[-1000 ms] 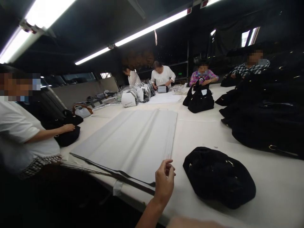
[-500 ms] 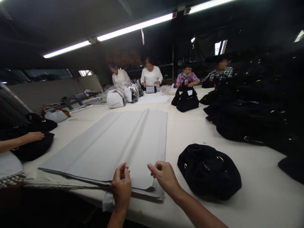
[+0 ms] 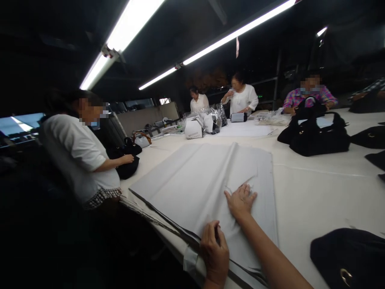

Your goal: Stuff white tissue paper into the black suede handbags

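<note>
A stack of large pale grey sheets (image 3: 186,172) lies on the table before me. My right hand (image 3: 242,200) rests on the top sheet with its fingers spread, and the sheet wrinkles around the fingertips. At the stack's near edge, my left hand (image 3: 215,249) is closed, thumb and fingers curled together; what they hold, if anything, is hidden. A long raised crease runs from near the left hand toward the far edge. To the right lies a black bag (image 3: 345,257) with a gold ring, partly cut off by the frame.
Across the white table (image 3: 315,192), black handbags (image 3: 321,136) stand before a seated co-worker. White packages in clear plastic (image 3: 194,127) sit farther back near two people in white. At left, a person in a white top (image 3: 81,148) has a hand on a black bag (image 3: 129,170).
The view has swung left, bringing the person at left into fuller view. My right hand has opened and come down on the top sheet, which now wrinkles. My left hand stays at the near edge.
</note>
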A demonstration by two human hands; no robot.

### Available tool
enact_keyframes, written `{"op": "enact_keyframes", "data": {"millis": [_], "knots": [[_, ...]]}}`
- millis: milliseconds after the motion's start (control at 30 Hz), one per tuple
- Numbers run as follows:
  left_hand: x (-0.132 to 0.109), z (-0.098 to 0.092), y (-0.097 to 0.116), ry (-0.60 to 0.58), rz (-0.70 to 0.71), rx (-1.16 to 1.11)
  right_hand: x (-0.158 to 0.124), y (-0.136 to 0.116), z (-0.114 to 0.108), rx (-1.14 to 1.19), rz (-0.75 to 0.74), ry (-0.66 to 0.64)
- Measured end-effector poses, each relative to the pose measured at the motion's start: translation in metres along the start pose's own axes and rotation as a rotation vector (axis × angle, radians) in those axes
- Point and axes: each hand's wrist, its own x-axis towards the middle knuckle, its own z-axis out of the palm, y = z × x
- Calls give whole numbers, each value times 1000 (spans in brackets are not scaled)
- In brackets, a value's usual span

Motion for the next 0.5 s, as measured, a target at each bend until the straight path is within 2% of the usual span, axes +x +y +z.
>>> {"op": "enact_keyframes", "data": {"millis": [167,333,500], "knots": [[1,2,-2,15,46,2,4,0,10,110,-99,109],[2,-3,1,-11,45,2,-1,13,7,162,-175,76],[-6,-13,9,-61,44,-3,-20,46,-4,144,-298,32]]}}
